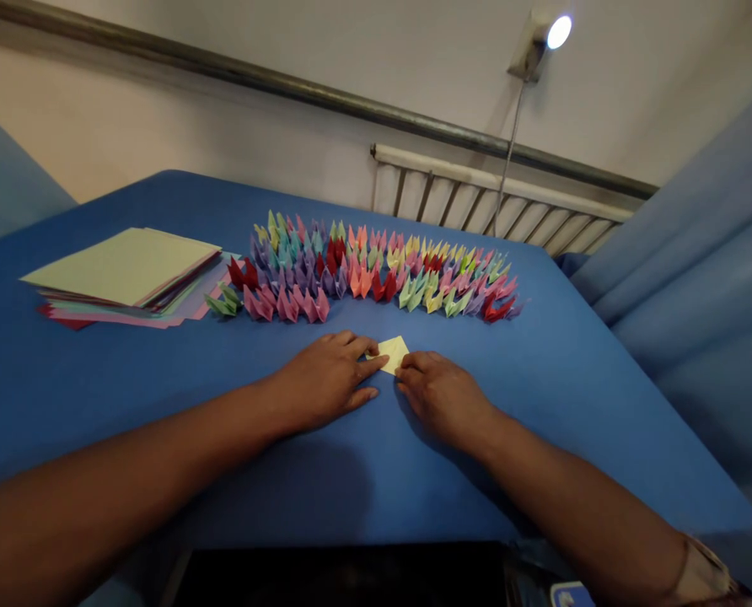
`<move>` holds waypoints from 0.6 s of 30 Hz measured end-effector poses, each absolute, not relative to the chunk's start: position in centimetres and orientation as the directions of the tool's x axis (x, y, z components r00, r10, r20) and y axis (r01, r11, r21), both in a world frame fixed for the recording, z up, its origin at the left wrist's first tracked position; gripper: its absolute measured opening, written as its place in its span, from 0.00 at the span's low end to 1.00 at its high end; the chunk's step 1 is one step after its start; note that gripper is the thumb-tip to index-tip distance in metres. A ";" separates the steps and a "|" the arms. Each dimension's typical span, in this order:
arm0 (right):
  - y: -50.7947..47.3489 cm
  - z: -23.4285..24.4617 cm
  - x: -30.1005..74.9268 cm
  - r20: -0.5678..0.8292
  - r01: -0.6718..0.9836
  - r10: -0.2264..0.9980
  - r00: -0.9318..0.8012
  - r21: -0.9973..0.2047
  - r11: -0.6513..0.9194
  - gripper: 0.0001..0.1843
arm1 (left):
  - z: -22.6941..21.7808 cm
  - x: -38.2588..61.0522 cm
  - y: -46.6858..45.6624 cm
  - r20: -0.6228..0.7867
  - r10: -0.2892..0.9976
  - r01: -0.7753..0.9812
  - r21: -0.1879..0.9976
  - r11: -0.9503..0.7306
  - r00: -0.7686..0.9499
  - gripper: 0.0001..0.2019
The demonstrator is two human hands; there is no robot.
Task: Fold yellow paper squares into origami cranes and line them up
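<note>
A small folded piece of pale yellow paper (394,351) lies on the blue table (540,396) between my two hands. My left hand (329,379) rests flat, its fingers stretched out and pressing the paper's left edge. My right hand (443,394) has its fingers curled and pinched on the paper's right lower edge. Just beyond the hands stand rows of several folded paper cranes (376,265) in many colours.
A stack of coloured square paper sheets (129,274) lies at the left of the table. A lamp (544,38) shines from the wall above a railing (496,202). Blue curtains hang at the right. A dark object (351,577) sits at the near edge.
</note>
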State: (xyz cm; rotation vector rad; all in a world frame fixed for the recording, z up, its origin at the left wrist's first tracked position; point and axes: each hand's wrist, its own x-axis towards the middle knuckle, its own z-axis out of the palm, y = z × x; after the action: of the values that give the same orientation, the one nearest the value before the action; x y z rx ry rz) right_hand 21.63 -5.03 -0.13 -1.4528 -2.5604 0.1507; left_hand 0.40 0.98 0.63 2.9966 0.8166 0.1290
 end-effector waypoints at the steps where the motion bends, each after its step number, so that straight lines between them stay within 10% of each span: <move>1: -4.9 -0.2 21.7 0.122 0.843 0.868 -0.482 -0.206 0.497 0.15 | 0.6 0.1 1.1 0.075 0.496 0.492 0.065 -0.868 0.865 0.22; 18: -2.8 -2.7 22.4 0.181 0.904 0.978 -0.105 -0.392 0.170 0.28 | 1.2 -0.6 1.2 0.045 0.487 0.477 0.138 -0.868 0.872 0.20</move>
State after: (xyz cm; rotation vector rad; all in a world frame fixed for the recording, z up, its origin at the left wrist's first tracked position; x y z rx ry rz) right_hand 22.38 -2.80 -2.68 -1.7813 -2.0603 0.2561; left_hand -0.59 1.16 1.23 2.9201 0.7553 0.1191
